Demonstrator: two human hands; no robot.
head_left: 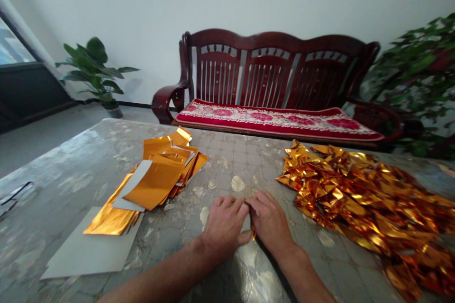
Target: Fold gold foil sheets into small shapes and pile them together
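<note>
My left hand [227, 220] and my right hand [267, 218] meet at the middle of the table, fingertips close together. Between them is a small piece of gold foil paper [253, 235], mostly hidden, with only a thin gold edge showing. The fingers of both hands are bent and closed over it, the left thumb lying along its near side. Left of my hands lies a loose stack of gold foil sheets [156, 182], some showing a pale back. To the right spreads a large heap of folded gold foil pieces [351, 194].
A patterned cloth [227, 165] covers the table. Pale grey sheets [94, 251] lie under the stack's near end, and a dark-edged object [16, 196] rests at the far left. Beyond the table stand a wooden bench [270, 71] and a potted plant [95, 73]; more foliage [419, 71] is at right.
</note>
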